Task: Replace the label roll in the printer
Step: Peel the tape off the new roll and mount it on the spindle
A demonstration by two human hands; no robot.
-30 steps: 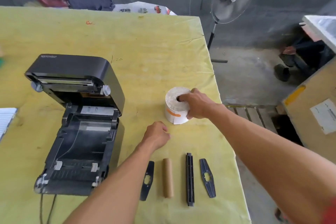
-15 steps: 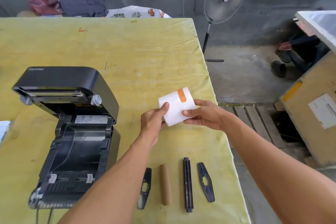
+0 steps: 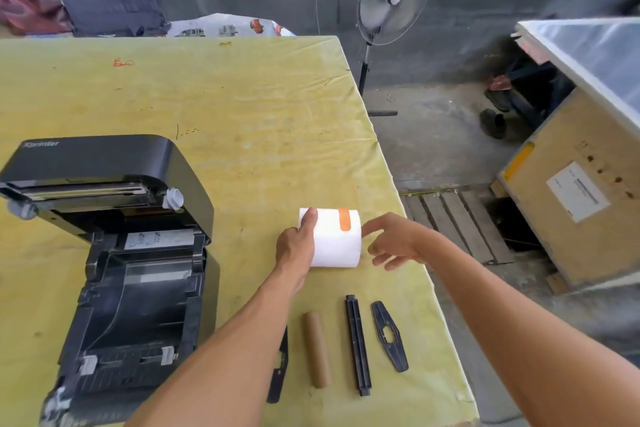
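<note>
Left hand (image 3: 298,246) wrapped round one end of the white label roll (image 3: 334,239), thumb over its top; right hand (image 3: 394,241) loosely spread at the other end, fingertips just touching. Roll lying sideways near the worktop's (image 3: 242,97) right edge, orange tape (image 3: 345,219) up, probably for peeling. Spindle bar (image 3: 358,345), side guide (image 3: 389,336) and spent cardboard core (image 3: 317,348) lined along the near edge; printer (image 3: 114,253) open at left.

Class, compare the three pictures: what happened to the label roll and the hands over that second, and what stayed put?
The label roll went from standing on end under the right hand to lying sideways, with the left hand joining to grip it. The printer stayed open, the cardboard core and black spindle unmoved.
</note>
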